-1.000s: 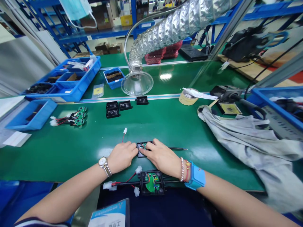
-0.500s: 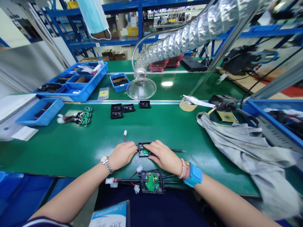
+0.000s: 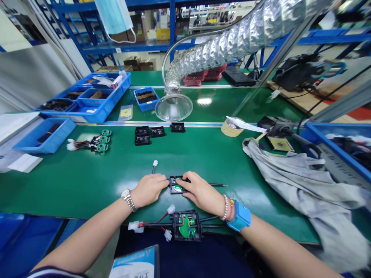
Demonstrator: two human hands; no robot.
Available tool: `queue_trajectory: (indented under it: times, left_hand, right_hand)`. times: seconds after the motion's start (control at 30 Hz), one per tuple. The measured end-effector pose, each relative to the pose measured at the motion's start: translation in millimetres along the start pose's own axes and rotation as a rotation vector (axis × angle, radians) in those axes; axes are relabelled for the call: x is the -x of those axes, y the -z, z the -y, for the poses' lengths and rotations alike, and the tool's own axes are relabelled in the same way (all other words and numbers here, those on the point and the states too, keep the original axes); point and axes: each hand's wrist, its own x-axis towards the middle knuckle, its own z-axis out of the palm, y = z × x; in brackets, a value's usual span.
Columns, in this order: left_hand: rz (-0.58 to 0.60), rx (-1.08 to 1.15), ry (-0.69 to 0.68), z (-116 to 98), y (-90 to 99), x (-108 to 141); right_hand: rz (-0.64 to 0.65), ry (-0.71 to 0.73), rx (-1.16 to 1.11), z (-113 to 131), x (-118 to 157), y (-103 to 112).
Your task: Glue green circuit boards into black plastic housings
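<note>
Little shifts here: my left hand (image 3: 147, 190) rests curled at the edge of the black housing (image 3: 174, 185), and my right hand (image 3: 201, 189) lies half-open across it. I can't tell whether either one grips it.

This is an electronics assembly workshop: a green anti-static surface (image 3: 87, 185) carries small circuit boards (image 3: 102, 147) and blue parts bins (image 3: 95, 114), beneath a foil fume-extraction duct (image 3: 220, 50) and blue steel shelving (image 3: 121, 47).

Cut-off Chinese chars 工作, on blue-white card (image 3: 133, 263)
</note>
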Motion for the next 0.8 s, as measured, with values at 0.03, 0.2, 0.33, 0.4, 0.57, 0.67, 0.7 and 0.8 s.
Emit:
queue_trajectory:
  times: [0.03, 0.2, 0.33, 0.4, 0.57, 0.67, 0.7, 0.8]
  left_hand:
    - [0.018, -0.004, -0.007, 1, 1.4, -1]
    - [0.105, -0.051, -0.039, 1, 7.9, -4]
    - [0.155, -0.128, -0.029, -6, 9.7, -5]
    - [0.141, -0.134, 0.012, -10, 8.7, -4]
    - [-0.08, -0.025, 0.083, -11, 13.8, 5]
    - [-0.224, 0.043, 0.122, -9, 28.9, 19]
    - [-0.251, 0.064, 0.14, -9, 35.1, 25]
    - [-0.279, 0.129, 0.161, -16, 52.3, 44]
  right_hand:
    - [0.005, -0.001, 0.002, 0, 0, 1]
    - [0.039, -0.001, 0.053, 6, -2, 5]
    - [0.075, -0.02, 0.145, 14, -4, 5]
    - [0.067, -0.024, 0.144, 14, -3, 6]
    - [-0.03, 0.009, -0.073, -3, 7, 18]
    - [-0.055, -0.017, -0.116, -12, 13, 23]
    - [-0.049, -0.018, -0.115, -13, 14, 23]
    - [-0.03, 0.001, -0.119, -12, 11, 19]
